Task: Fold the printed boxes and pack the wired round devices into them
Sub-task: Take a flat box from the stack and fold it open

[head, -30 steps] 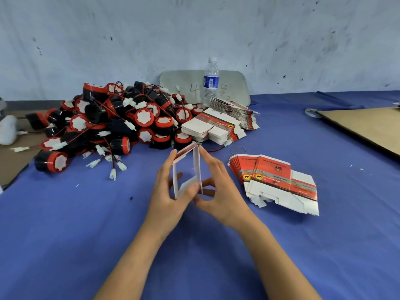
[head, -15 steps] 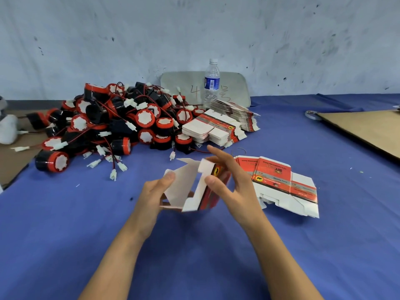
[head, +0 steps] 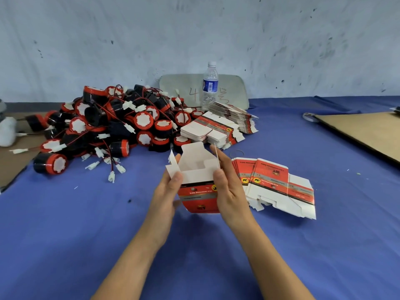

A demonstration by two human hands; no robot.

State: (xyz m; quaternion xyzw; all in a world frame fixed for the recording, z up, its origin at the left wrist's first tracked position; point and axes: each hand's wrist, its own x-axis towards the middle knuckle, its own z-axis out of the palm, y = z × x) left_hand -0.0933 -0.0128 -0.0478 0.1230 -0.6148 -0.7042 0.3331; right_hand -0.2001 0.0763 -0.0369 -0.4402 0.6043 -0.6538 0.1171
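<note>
Red printed box [head: 200, 197], white inside; blue cloth [head: 86, 224].

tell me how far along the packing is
Done: no packed box shows. In hand: the left hand and right hand hold one printed box, folded up, top flaps open, nothing inside. Left: the whole pile of wired round devices unpacked, and stacks of flat boxes unfolded.
</note>
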